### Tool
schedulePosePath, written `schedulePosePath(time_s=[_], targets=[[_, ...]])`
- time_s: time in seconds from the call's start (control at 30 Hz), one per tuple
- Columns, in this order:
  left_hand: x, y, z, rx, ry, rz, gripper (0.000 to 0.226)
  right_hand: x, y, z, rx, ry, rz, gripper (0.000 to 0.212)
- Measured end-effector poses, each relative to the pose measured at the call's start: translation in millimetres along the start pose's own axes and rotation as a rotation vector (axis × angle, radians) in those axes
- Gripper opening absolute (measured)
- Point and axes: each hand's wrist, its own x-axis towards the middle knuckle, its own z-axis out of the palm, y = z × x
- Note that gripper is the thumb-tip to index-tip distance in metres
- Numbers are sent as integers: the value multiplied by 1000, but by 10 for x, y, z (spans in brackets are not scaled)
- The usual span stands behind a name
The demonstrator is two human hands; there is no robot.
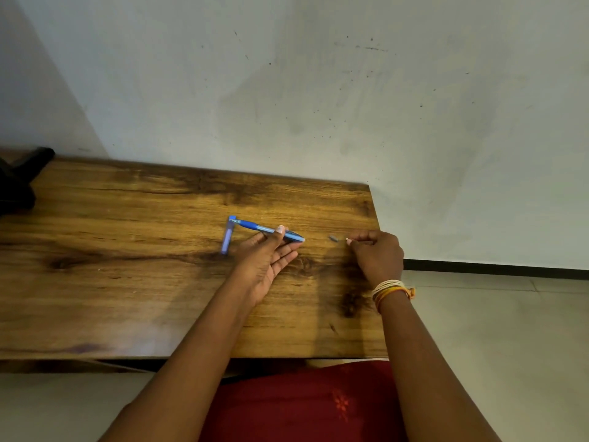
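A blue pen (255, 227) lies slanted above the wooden table (127, 250), held in my left hand (267, 260) between thumb and fingers, palm turned up. A translucent blue pen cap (227, 239) lies on the wood just left of that hand. A small grey piece (333, 238) rests on the table between my hands. My right hand (376, 253) sits near the table's right edge with its fingers curled, fingertips pointing toward the grey piece; whether it pinches anything is too small to tell.
A black object (19, 180) sits at the table's far left corner. A pale, marked wall (318, 90) stands right behind the table. Tiled floor (494, 314) lies beyond the table's right edge. Bangles (390, 290) circle my right wrist.
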Motion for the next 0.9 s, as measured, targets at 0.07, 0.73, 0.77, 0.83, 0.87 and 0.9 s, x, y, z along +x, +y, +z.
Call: schedulePosePath(time_s=[0.07,0.73,0.77,0.83,0.87,0.9], targets=[[1,-1,-3,8,-4,-3,9,1,-2,0,-2,-5,10,6],[14,10,-28,72,8,35,15,-299,-330,221,198,-396,-274,5],[17,8,-26,74,17,41,13,-315,-334,239,199,-420,-301,9],[21,9,-23,73,38,51,10,-329,-335,268,194,-434,-343,14],[19,10,-20,74,41,53,9,-329,-329,279,193,-426,-362,15],[14,12,-18,77,39,53,9,-330,-323,291,192,-412,-378,15]])
